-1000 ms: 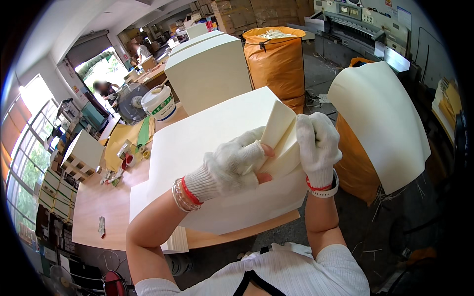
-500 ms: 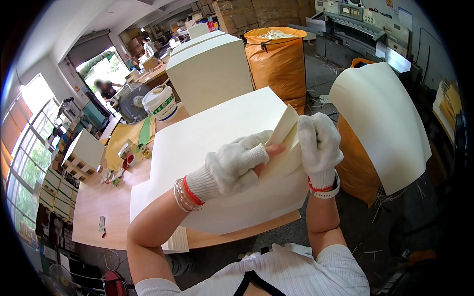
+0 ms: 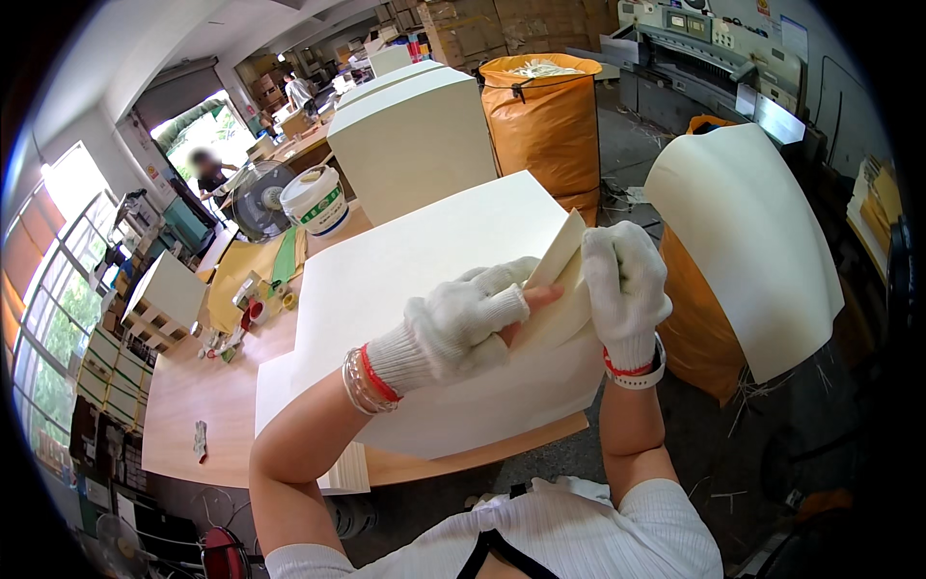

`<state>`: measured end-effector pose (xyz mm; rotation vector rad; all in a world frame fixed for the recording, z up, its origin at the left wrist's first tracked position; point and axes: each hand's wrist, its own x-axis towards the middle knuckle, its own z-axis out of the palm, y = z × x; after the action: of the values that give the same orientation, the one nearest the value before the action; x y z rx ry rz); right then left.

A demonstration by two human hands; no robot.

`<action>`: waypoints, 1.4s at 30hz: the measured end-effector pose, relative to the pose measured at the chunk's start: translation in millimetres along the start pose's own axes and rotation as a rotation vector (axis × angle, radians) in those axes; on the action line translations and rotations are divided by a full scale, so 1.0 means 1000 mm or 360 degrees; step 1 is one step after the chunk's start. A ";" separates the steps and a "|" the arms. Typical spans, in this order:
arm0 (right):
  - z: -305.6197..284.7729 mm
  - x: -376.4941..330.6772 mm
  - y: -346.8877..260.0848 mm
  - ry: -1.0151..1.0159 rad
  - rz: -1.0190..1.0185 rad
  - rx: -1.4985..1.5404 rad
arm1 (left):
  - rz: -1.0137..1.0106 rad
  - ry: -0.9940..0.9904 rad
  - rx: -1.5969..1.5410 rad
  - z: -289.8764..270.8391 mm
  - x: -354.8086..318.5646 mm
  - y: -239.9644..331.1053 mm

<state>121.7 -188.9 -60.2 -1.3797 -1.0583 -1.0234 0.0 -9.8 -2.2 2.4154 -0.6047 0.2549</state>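
A stack of large white paper sheets lies on the wooden table in front of me. Its right-hand edge is bent up into a curled flap. My left hand, in a white knitted glove with bare fingertips showing, reaches across the stack and is closed on the flap; some of its fingers are hidden. At the right edge my right hand, also gloved, is curled into a fist around the corner of the raised sheets. How many sheets are lifted I cannot tell.
Behind the stack stand a tall block of paper and a white bucket. Orange sacks are beyond, one beneath a curved white sheet. Tape rolls and a fan are at left. A person is farther back.
Both hands keep their hold on the bent-up sheets. The flap's upper tip has shifted slightly right and looks narrower. The view has moved a little.
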 end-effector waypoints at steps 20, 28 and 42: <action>0.000 0.003 -0.008 0.0013 0.0398 0.0102 | 0.0207 0.0127 0.0150 0.005 -0.001 -0.004; 0.001 0.004 -0.008 0.0072 0.0271 0.0112 | 0.0282 0.0243 0.0146 0.011 -0.001 -0.018; -0.003 0.000 -0.003 -0.0050 0.0101 -0.0043 | 0.0166 0.0236 0.0167 0.008 -0.002 -0.011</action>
<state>118.9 -192.1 -59.5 -1.4464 -1.0203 -0.9754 3.8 -6.3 -15.4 2.4411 -0.6648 0.5166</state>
